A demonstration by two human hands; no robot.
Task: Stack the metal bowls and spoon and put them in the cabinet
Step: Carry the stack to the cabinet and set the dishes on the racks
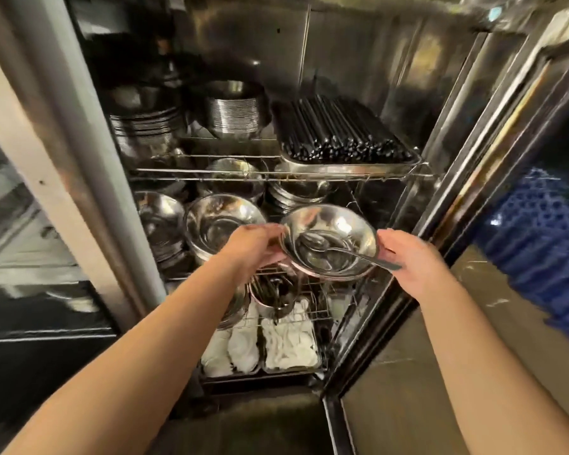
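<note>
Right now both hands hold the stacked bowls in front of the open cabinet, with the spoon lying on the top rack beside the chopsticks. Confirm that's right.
Not quite. The spoon lies inside the top bowl of the stacked bowls, not on the top rack. The rest holds: the head view shows the left hand and right hand gripping the stack's rim in front of the open cabinet, and the chopsticks fill a tray on the top rack.

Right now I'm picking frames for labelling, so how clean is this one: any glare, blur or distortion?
Head view: wide-angle bending curves the shiny steel cabinet door frame; motion blur softens the blue perforated crate and the left edge; glare spots the stacked round metal bowls held between left hand and right hand; the metal spoon inside stays readable; the cabinet's upper back is dark.
</note>
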